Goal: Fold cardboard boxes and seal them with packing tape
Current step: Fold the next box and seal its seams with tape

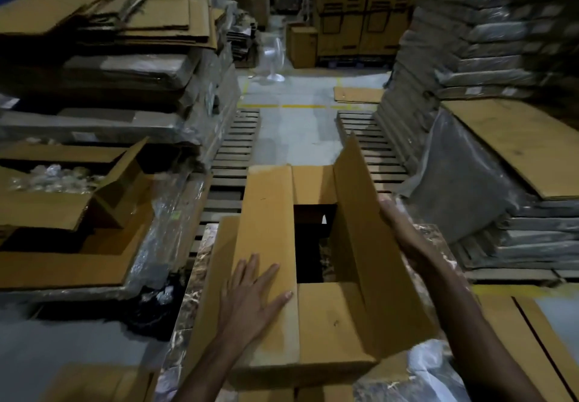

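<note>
A brown cardboard box [316,323] stands in front of me on a marbled surface [195,279]. Its left long flap lies folded flat over the opening. My left hand [250,295] presses on that flap with straight, spread fingers. The right long flap [360,229] stands raised and tilted inward. My right hand [404,235] rests against its outer face with the fingers laid along the cardboard. The two short end flaps lie folded down, and a dark gap shows between them. No packing tape is in view.
An open carton [62,194] with plastic-wrapped items sits on flat cardboard at the left. Tall stacks of flattened boxes [109,25] rise at the left and wrapped bundles [485,41] at the right. Wooden pallets [235,151] and a floor aisle lie ahead.
</note>
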Demonstrator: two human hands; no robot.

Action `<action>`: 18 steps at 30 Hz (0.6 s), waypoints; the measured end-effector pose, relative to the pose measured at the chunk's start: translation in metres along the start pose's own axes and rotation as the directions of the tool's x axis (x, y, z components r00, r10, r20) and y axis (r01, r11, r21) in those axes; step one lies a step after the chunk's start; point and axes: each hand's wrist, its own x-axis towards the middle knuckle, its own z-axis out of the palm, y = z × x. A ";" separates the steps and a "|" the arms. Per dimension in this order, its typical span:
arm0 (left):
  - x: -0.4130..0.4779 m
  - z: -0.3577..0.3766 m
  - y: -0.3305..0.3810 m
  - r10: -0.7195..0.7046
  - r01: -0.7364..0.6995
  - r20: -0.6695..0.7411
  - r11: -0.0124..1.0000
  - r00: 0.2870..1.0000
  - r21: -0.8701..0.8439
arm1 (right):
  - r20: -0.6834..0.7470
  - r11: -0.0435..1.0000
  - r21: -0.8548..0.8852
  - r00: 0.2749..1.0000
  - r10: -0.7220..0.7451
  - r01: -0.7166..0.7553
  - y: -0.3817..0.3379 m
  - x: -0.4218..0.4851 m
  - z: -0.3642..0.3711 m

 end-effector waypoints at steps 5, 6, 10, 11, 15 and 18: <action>0.007 0.011 -0.007 -0.018 0.017 0.004 0.998 1.000 0.056 | 0.148 0.921 -0.373 0.987 -0.061 0.112 0.058 -0.004 0.064; 0.007 0.011 -0.007 -0.003 0.002 0.005 0.998 1.000 0.061 | 0.124 0.845 -0.524 0.991 -0.046 0.104 0.071 -0.003 0.078; 0.005 0.012 -0.007 0.008 -0.009 0.005 0.994 1.000 0.113 | 0.009 0.558 -0.828 0.996 -0.089 0.057 0.106 -0.009 0.112; 0.004 0.012 -0.006 0.004 -0.004 0.002 0.992 1.000 0.127 | 0.003 0.504 -0.862 0.995 -0.105 0.056 0.109 -0.010 0.115; 0.005 0.013 -0.004 -0.015 0.012 0.013 0.982 1.000 0.188 | -0.005 0.420 -0.906 0.992 -0.123 0.048 0.111 -0.011 0.120; 0.006 0.013 -0.003 -0.044 0.029 0.057 0.972 0.997 0.232 | -0.006 0.369 -0.929 0.993 -0.118 0.038 0.114 -0.010 0.119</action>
